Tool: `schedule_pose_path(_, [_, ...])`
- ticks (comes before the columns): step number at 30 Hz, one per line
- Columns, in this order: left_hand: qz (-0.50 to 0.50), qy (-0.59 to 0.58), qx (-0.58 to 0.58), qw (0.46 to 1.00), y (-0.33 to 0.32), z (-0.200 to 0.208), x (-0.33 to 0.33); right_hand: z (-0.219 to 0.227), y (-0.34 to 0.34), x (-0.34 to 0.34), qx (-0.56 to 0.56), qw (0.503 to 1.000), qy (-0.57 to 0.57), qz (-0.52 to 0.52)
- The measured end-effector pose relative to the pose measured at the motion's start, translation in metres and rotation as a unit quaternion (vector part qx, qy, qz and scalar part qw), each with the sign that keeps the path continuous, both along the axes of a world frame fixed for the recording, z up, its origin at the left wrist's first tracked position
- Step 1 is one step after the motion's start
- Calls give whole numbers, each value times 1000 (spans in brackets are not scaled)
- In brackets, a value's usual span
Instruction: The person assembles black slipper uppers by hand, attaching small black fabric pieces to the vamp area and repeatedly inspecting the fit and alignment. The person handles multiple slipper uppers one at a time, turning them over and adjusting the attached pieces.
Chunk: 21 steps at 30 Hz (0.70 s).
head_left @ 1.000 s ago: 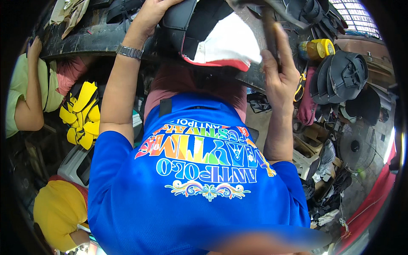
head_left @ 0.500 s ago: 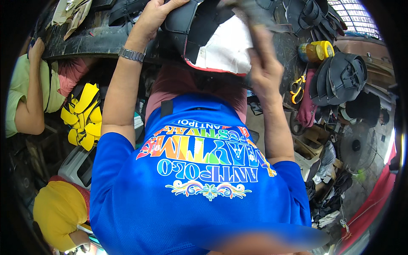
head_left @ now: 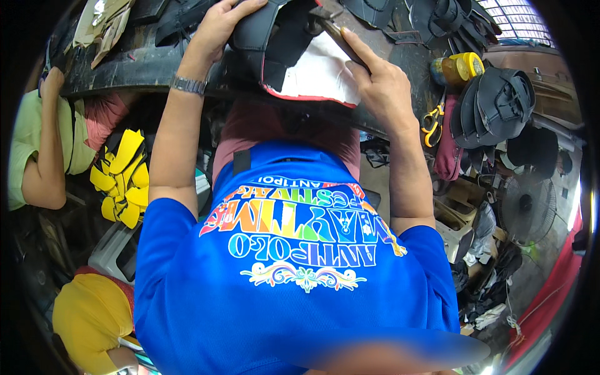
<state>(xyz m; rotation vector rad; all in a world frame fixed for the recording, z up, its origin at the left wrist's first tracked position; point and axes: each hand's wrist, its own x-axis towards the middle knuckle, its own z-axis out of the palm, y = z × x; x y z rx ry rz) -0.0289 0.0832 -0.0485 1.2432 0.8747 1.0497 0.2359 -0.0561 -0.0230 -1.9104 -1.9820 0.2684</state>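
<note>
A black leather piece (head_left: 253,34) with a white inner face and a red edge lies at the near edge of the dark table. Fingers of my left hand (head_left: 224,26) curl over its upper left side, thumb toward its top, holding it. Closed around the handle of a hammer (head_left: 342,44), my right hand (head_left: 384,84) is over the right side of the piece. The hammer's head is at the top of the white face, by a black strip; whether it touches cannot be told.
Black leather parts (head_left: 431,19) lie at the back right of the table (head_left: 125,69). To the right are a yellow-lidded jar (head_left: 459,67), scissors (head_left: 432,124) and a stack of black pieces (head_left: 494,106). Yellow cut pieces (head_left: 125,178) and two people sit at the left.
The hammer, blurred before, now shows sharply with its head lower on the white face. My right hand has shifted slightly left; my left hand still holds the leather piece.
</note>
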Motion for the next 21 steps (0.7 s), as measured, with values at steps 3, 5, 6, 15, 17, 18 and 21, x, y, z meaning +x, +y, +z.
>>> schedule_pose_path(3, [1,-54,-45,998,-8,1,-11,-10,-10,24,139,989,58,-7])
schedule_pose_path(5, [-2,-97,-87,991,-18,2,-21,-18,-25,36,210,973,75,-54])
schedule_pose_path(6, [-8,-128,-104,986,-23,4,-26,-21,-34,42,223,968,62,-96])
schedule_pose_path(15, [-91,-294,-124,943,-52,50,9,14,-46,14,136,974,141,112])
schedule_pose_path(17, [-104,-290,-98,946,-57,54,22,24,-38,-13,51,976,123,173])
schedule_pose_path(18, [-110,-289,-84,947,-60,54,25,26,-28,-24,78,973,123,178])
schedule_pose_path(21, [-43,-245,57,967,-61,51,18,41,-26,-18,53,902,426,51])
